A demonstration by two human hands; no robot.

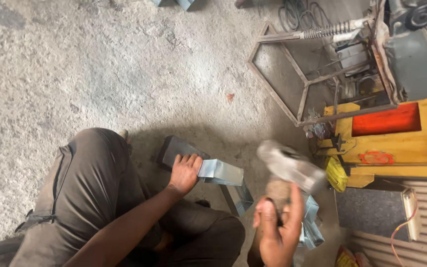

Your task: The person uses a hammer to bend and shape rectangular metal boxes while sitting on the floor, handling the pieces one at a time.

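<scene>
Striking squarely matters: left hand grasps bent sheet-metal piece, right hand clenches blurred mallet at three o'clock.

Even daylight, soft shadows, motion-blurred mallet
</scene>
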